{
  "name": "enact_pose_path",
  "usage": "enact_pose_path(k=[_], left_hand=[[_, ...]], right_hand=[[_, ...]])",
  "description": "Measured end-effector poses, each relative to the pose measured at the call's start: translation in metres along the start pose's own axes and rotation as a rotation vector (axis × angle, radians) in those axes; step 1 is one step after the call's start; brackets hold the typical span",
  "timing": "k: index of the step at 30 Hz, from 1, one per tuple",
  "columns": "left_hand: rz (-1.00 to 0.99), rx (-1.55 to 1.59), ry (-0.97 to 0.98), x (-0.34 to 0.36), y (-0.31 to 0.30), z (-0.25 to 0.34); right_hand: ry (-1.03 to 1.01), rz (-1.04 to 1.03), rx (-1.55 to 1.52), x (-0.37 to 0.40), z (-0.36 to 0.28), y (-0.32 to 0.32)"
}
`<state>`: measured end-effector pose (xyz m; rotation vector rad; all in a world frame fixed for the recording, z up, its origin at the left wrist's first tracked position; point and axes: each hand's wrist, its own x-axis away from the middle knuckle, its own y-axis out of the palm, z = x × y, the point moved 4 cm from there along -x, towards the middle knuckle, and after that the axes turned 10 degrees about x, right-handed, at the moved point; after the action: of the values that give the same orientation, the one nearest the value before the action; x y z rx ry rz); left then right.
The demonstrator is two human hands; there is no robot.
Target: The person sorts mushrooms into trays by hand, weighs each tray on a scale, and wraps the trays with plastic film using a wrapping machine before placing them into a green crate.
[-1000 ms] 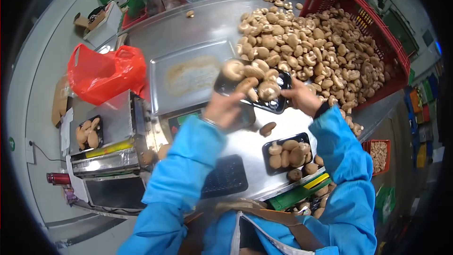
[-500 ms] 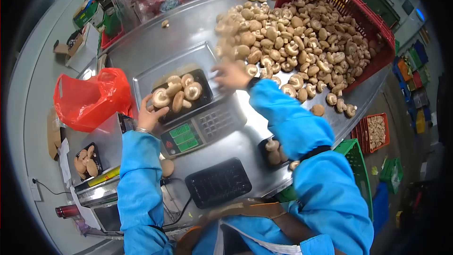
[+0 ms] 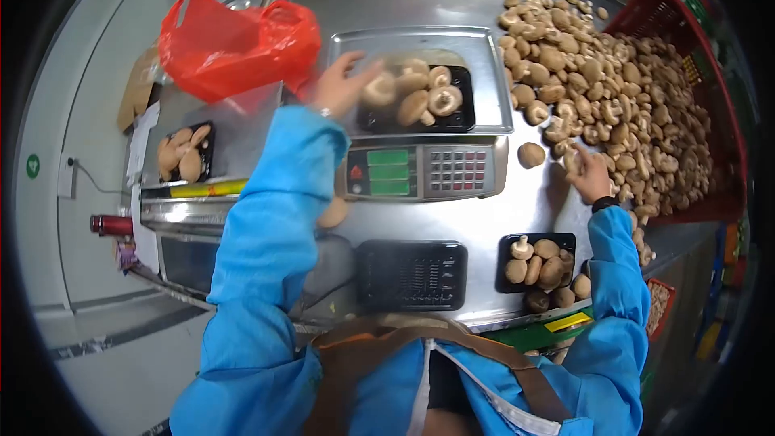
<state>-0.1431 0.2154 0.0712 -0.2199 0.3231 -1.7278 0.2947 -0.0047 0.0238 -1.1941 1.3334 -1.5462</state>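
Observation:
A black tray [image 3: 462,117] with several shiitake mushrooms [image 3: 412,107] lies on the weighing scale [image 3: 417,168]. My left hand [image 3: 343,87] is just left of that tray, its fingers apart and slightly blurred, close to a pale-stemmed mushroom at the tray's left side. At the near edge of the big mushroom pile [image 3: 601,73], my right hand [image 3: 593,176] has its fingers closed on a mushroom [image 3: 572,161]. One loose mushroom [image 3: 530,154] rests between the scale and the pile.
A second filled tray [image 3: 504,278] stands at the front right, beside an unfilled black tray [image 3: 412,274]. Another filled tray [image 3: 208,157] sits at left, below a red plastic bag [image 3: 242,48]. A red crate [image 3: 731,153] borders the pile on the right.
The view has turned and shifted. My left hand has come off the tray on the scale. My right hand has moved to the pile's near edge and closed on a mushroom.

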Motion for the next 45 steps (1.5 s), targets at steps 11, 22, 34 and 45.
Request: enact_pose_path(k=[11, 22, 34, 45], left_hand=[[0.067, 0.234, -0.098, 0.012, 0.0, 0.0], [-0.067, 0.349, -0.338, 0.018, -0.019, -0.02], [-0.251, 0.222, -0.349, 0.008, -0.01, -0.007], [0.072, -0.166, 0.166, -0.006, 0.053, 0.002]], right_hand=[[-0.606, -0.104, -1.244, -0.031, -0.255, -0.114], [-0.498, 0.343, -0.967, -0.063, -0.256, -0.103], [-0.098, 0.13, -1.112, -0.076, -0.179, -0.045], [-0.256, 0.456, -0.655, -0.088, -0.246, -0.03]])
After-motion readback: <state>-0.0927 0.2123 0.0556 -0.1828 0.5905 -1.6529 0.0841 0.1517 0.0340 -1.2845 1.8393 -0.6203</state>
